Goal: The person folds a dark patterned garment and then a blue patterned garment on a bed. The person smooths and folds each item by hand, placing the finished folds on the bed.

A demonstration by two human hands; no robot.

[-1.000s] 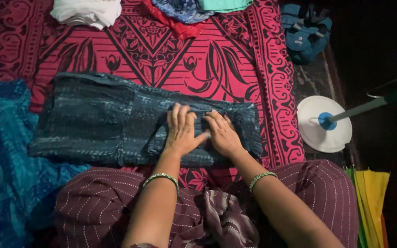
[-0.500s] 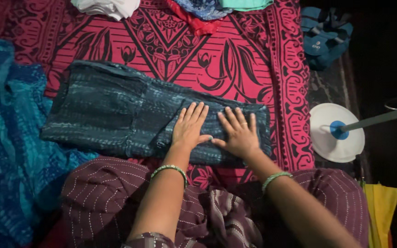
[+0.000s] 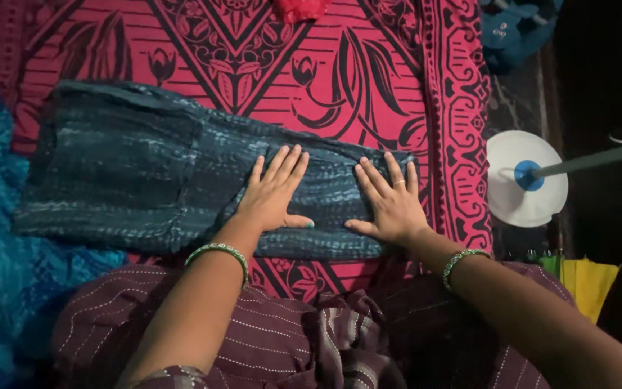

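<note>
Nearest the camera, a lap covered in maroon striped cloth (image 3: 268, 338) is seen, with both forearms reaching out from it, each wearing a green beaded bangle (image 3: 219, 252). Just beyond, the left hand (image 3: 273, 194) and the right hand (image 3: 390, 202) are laid flat, fingers spread and nothing clasped, palms pressed on the right-hand end of a folded dark blue patterned garment (image 3: 145, 180). The garment is stretched across a red and black printed sheet (image 3: 268, 79), directly at twelve o'clock from the lap and running out toward ten o'clock.

The garment is judged soft, light and limp: it would sag if lifted by one point and is best taken by its folded edges or corners at both ends, pinched through all layers so the fold is kept. Its crinkled weave is unlikely to slip.

At nine o'clock a bright blue fabric (image 3: 1, 274) is heaped touching the garment's near left edge. At three o'clock a white round fan base (image 3: 523, 198) with a blue hub is set off the sheet, and yellow cloth (image 3: 588, 281) lies at four o'clock. At twelve o'clock, far off, a red scrap (image 3: 300, 9) is partly cut off.
</note>
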